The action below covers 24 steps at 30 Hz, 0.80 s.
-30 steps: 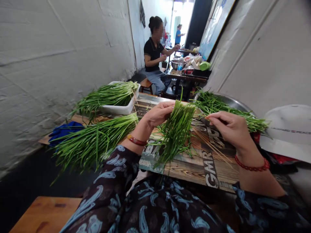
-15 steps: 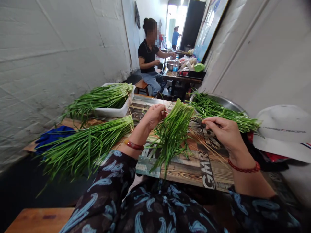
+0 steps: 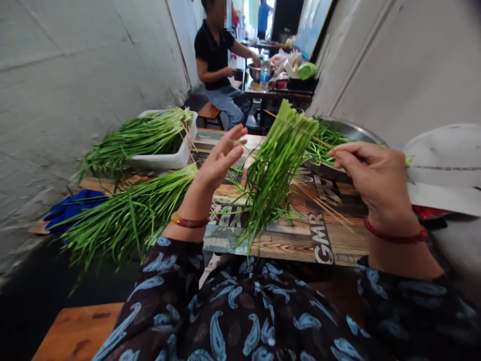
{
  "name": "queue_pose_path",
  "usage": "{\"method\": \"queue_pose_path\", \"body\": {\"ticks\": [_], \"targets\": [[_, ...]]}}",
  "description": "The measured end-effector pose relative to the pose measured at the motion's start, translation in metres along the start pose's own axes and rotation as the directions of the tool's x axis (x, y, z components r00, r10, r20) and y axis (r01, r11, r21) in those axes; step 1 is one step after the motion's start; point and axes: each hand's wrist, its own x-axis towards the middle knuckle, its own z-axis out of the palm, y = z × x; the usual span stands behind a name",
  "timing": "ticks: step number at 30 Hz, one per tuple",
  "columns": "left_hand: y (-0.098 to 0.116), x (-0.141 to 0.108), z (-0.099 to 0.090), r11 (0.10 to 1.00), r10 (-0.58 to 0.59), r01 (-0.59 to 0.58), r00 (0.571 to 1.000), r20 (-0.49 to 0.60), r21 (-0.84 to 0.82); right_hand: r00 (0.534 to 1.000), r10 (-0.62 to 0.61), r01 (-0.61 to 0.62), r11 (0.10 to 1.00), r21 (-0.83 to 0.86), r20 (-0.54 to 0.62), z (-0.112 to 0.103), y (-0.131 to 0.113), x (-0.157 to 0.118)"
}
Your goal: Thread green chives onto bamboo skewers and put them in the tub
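Observation:
A row of garlic chives (image 3: 278, 160) hangs from a thin bamboo skewer (image 3: 323, 143) that passes through its pale stem ends. My right hand (image 3: 370, 173) pinches the skewer's right end between thumb and fingers. The skewer's other tip pokes out beyond the row at the upper left. My left hand (image 3: 221, 158) is open just left of the chives, its fingers stretched and apart, holding nothing. Several loose skewers (image 3: 319, 200) lie on the wood-patterned table (image 3: 278, 245) below my right hand.
Skewered chives (image 3: 143, 210) lie at the table's left, over a blue cloth-like item (image 3: 71, 205). Behind them, a white tub (image 3: 161, 160) holds more. A metal bowl (image 3: 353, 130) of chives and a white cap (image 3: 447, 165) are at right. Another person (image 3: 216, 60) sits beyond.
The skewered chives have risen with my right hand, which moved up and right. My left hand has let go of the skewer's left side and opened away from it.

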Motion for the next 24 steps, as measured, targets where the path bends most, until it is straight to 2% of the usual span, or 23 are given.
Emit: {"method": "queue_pose_path", "body": {"ticks": [3, 6, 8, 10, 12, 14, 17, 20, 22, 24], "targets": [[0.024, 0.001, 0.019, 0.998, 0.022, -0.015, 0.994, 0.11, -0.064, 0.999, -0.051, 0.051, 0.998, 0.049, 0.001, 0.01, -0.018, 0.007], [0.031, -0.007, 0.032, 0.992, -0.085, 0.105, 0.967, 0.241, -0.072, 0.996, -0.046, 0.063, 0.968, 0.245, -0.076, 0.02, -0.032, 0.013], [0.028, -0.013, 0.033, 0.978, -0.163, 0.188, 0.96, 0.228, -0.095, 0.993, -0.022, 0.063, 0.934, 0.353, -0.12, 0.024, -0.036, 0.015], [0.023, -0.017, 0.027, 0.973, -0.181, 0.199, 0.973, 0.146, -0.12, 0.993, -0.004, 0.051, 0.913, 0.406, -0.114, 0.026, -0.035, 0.013], [0.023, -0.019, 0.019, 0.981, -0.146, 0.154, 0.986, 0.077, -0.121, 0.998, 0.012, 0.014, 0.905, 0.425, -0.058, 0.027, -0.03, 0.007], [0.028, -0.021, 0.012, 0.986, -0.133, 0.142, 0.986, 0.104, -0.083, 0.998, 0.043, -0.058, 0.898, 0.436, 0.044, 0.028, -0.024, 0.0], [0.043, -0.028, 0.006, 0.977, -0.214, 0.208, 0.937, 0.275, 0.053, 0.98, 0.099, -0.167, 0.875, 0.455, 0.171, 0.027, -0.015, -0.012], [0.05, -0.038, 0.001, 0.953, -0.302, 0.251, 0.843, 0.444, 0.172, 0.982, 0.116, -0.176, 0.842, 0.51, 0.147, 0.023, -0.01, -0.025], [0.045, -0.041, -0.003, 0.953, -0.302, 0.269, 0.801, 0.517, 0.141, 0.987, 0.117, -0.16, 0.827, 0.539, 0.115, 0.016, -0.007, -0.036], [0.036, -0.043, -0.006, 0.952, -0.276, 0.302, 0.796, 0.539, 0.043, 0.983, 0.134, -0.178, 0.84, 0.513, 0.122, 0.007, -0.003, -0.048]]}}
